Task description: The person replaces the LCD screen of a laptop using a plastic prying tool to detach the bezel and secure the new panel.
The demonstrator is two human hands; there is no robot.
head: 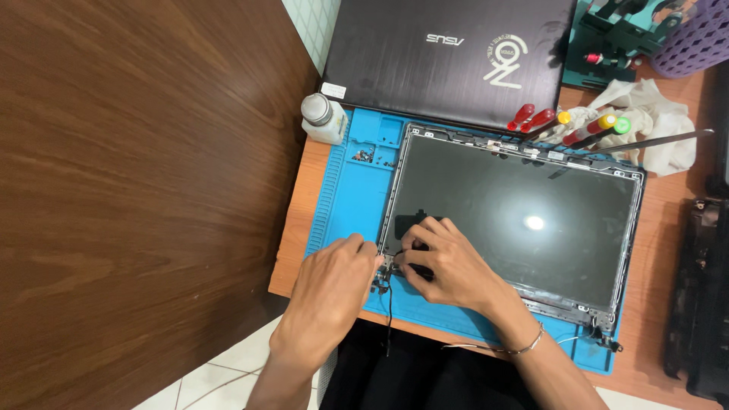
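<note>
Clearly both grips pinch the hinge corner of the bare screen panel (516, 216), left hand (330, 285) on the frame edge, right hand (448, 262) closed over a black cable (389, 304), so a hard tug could tear it.

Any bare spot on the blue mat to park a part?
The blue silicone mat is bare between its screw trays and the left hand, left of the grey laptop screen panel. It is crowded at the near-left screen corner, where the right hand works too, and among the screwdrivers behind the panel.
</note>
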